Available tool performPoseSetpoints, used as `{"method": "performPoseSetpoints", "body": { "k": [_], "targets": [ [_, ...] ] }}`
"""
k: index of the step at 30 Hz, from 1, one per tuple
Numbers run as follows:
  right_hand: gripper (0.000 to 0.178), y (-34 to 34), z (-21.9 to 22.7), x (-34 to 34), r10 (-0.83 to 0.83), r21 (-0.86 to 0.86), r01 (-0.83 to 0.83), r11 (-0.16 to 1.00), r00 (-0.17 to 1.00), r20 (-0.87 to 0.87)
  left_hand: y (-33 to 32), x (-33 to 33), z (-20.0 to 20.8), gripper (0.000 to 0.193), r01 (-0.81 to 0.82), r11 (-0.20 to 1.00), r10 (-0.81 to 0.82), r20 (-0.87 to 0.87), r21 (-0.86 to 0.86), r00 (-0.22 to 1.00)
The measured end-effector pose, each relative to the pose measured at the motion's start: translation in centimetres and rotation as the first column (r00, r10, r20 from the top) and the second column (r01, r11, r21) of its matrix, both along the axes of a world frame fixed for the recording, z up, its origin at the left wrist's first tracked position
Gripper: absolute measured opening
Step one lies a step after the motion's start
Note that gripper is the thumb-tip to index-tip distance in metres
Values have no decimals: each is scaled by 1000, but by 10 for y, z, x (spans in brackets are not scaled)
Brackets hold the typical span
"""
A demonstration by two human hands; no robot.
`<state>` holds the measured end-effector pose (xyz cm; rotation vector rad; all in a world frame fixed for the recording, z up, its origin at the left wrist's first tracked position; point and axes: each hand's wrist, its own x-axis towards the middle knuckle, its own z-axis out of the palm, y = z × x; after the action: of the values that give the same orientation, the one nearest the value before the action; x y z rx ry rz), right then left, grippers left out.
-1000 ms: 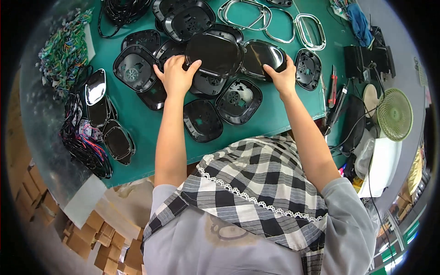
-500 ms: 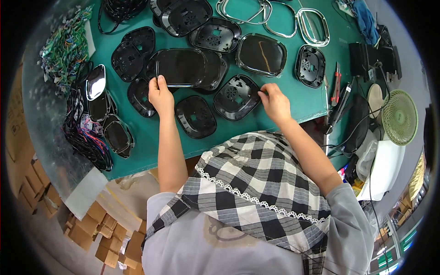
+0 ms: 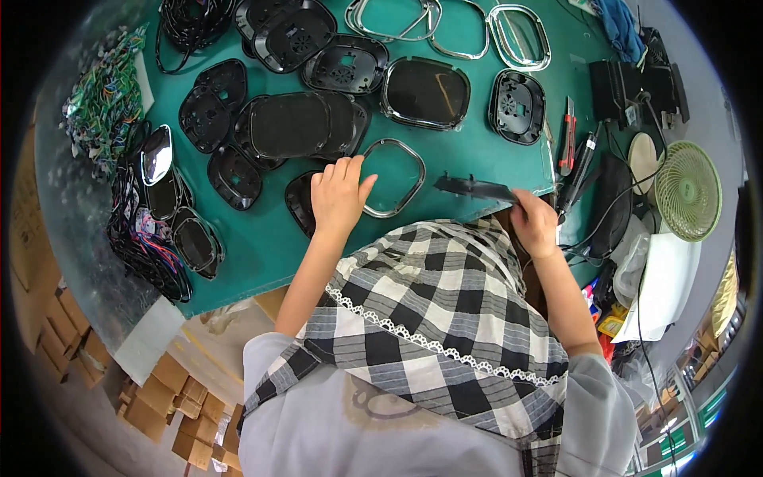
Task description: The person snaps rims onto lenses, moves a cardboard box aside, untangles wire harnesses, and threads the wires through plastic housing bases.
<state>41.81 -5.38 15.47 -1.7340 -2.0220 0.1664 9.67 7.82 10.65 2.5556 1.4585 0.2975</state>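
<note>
In my right hand (image 3: pixel 534 222) is a black plastic housing (image 3: pixel 474 188), pinched at its right end and turned edge-on above the table's near edge. My left hand (image 3: pixel 342 195) lies palm down with fingers stretched out, its thumb and fingertips at the left side of a chrome oval ring (image 3: pixel 413 191). Whether it presses on the ring I cannot tell. Under this hand, another black housing (image 3: pixel 298 203) is partly hidden. Just beyond the fingers lies a dark rounded panel (image 3: pixel 290 126) on a stack of similar parts.
More black housings (image 3: pixel 342 63) and a glossy framed panel (image 3: pixel 425 91) lie farther back, with chrome rings (image 3: pixel 520 36) behind. At left are wired circuit boards (image 3: pixel 103 111) and cable bundles (image 3: pixel 131 230). A red cutter (image 3: pixel 567 139) and green fan (image 3: pixel 687 191) are at right.
My left hand has let go of the dark panel, now on the stack, and moved right. My right hand has lifted the black housing and tilted it; a chrome ring now shows on the table.
</note>
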Motion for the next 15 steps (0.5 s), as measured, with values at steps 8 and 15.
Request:
{"method": "performPoseSetpoints", "body": {
  "k": [8, 15],
  "targets": [
    [28, -22, 30, 36, -128, 85, 120, 989, 986, 102, 19, 1, -15, 22, 58, 998, -50, -198, 32, 979],
    [19, 46, -40, -19, -598, -439, 461, 771, 762, -250, 39, 11, 28, 17, -157, 978, 201, 388, -140, 899]
  ]
}}
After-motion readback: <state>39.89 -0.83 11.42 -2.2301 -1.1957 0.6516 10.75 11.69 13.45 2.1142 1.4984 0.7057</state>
